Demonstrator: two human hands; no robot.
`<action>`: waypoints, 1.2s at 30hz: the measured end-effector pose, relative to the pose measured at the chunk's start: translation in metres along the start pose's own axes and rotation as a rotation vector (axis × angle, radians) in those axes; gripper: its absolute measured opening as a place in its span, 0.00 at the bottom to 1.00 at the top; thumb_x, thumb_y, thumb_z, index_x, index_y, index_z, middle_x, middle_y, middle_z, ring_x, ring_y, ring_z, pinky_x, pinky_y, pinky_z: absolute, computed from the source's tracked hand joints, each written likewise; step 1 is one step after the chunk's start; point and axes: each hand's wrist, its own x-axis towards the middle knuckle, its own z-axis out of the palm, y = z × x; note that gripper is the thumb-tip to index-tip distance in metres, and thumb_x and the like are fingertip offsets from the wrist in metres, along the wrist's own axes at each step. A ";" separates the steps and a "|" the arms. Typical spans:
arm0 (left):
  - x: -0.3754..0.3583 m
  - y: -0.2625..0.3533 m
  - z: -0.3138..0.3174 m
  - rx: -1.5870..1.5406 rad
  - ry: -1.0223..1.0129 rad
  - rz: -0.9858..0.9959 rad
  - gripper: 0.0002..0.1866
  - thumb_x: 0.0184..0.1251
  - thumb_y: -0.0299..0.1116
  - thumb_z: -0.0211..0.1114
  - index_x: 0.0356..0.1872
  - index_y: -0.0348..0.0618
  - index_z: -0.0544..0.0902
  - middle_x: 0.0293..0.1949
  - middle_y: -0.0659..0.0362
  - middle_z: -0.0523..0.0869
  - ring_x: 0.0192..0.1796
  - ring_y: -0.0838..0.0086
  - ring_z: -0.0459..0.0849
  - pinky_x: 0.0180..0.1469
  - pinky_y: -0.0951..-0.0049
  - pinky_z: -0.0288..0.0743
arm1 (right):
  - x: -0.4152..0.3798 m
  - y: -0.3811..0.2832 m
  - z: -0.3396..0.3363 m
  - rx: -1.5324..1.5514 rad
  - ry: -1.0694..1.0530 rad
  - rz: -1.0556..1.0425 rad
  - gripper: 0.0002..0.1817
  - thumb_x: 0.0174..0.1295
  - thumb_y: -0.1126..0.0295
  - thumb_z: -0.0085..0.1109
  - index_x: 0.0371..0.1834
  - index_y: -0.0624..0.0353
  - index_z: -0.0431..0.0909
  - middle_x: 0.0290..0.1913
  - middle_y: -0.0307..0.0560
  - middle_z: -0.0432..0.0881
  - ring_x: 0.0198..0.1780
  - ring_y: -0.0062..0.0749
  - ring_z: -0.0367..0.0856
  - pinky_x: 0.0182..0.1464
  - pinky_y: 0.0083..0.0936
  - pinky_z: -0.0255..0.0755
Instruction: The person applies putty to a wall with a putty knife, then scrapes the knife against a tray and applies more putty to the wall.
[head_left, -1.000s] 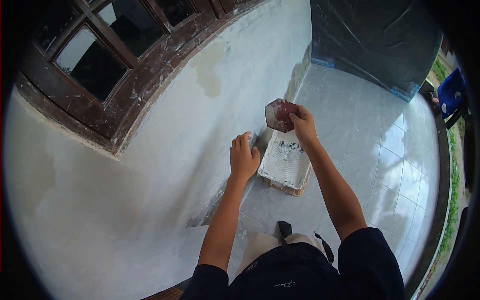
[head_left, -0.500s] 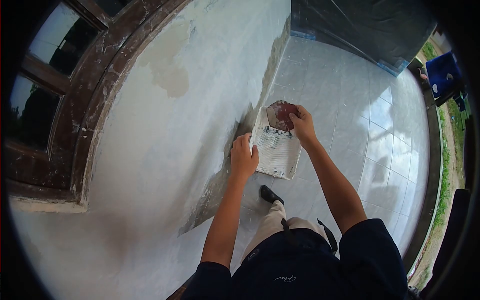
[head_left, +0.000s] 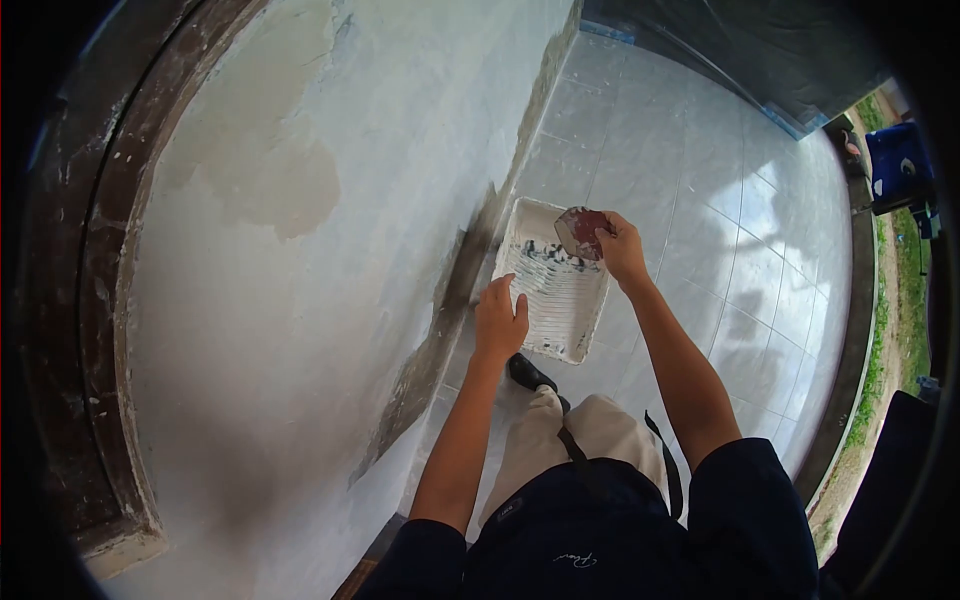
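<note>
A white paint tray [head_left: 560,315] with a ribbed slope and dark smears lies below me, close beside the wall's base. My left hand [head_left: 500,320] is at its left edge, thumb over the rim side; the grip underneath is hidden. In my right hand [head_left: 622,248] is a flat, dark red scraper [head_left: 578,232], pinched at its right end. Pale, dried-looking material coats its left part. The scraper is tilted over the far right part of the tray.
A patchy whitewashed wall [head_left: 350,200] rises on the left, with a brown wooden frame [head_left: 95,330] beyond. Pale floor tiles [head_left: 670,190] extend right. Dark sheeting [head_left: 720,50] is taped at the back. My black shoe [head_left: 530,373] is just below the tray.
My right hand and the scraper have shifted slightly right, and the scraper is tilted more. My view has turned, moving the window frame left. The left hand stays at the tray's edge.
</note>
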 end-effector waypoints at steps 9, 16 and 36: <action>-0.029 -0.031 0.060 -0.025 -0.070 -0.095 0.25 0.67 0.33 0.61 0.63 0.37 0.70 0.59 0.45 0.76 0.63 0.48 0.72 0.62 0.49 0.67 | 0.042 0.045 -0.015 -0.597 0.040 -0.143 0.15 0.59 0.78 0.54 0.50 0.60 0.82 0.41 0.59 0.87 0.44 0.56 0.85 0.49 0.39 0.78; -0.042 -0.038 0.103 -0.007 -0.080 -0.208 0.27 0.65 0.31 0.62 0.65 0.35 0.69 0.60 0.44 0.74 0.64 0.49 0.71 0.63 0.50 0.66 | 0.087 0.087 -0.011 -0.887 -0.146 -0.135 0.12 0.58 0.76 0.57 0.45 0.54 0.84 0.39 0.55 0.87 0.43 0.54 0.85 0.47 0.44 0.78; -0.072 -0.030 0.185 -0.006 0.236 -0.833 0.48 0.62 0.25 0.64 0.74 0.31 0.39 0.73 0.34 0.39 0.76 0.39 0.47 0.75 0.44 0.49 | 0.124 0.163 -0.012 -0.926 -0.325 -0.131 0.17 0.57 0.79 0.57 0.51 0.56 0.81 0.43 0.55 0.87 0.47 0.53 0.85 0.50 0.43 0.79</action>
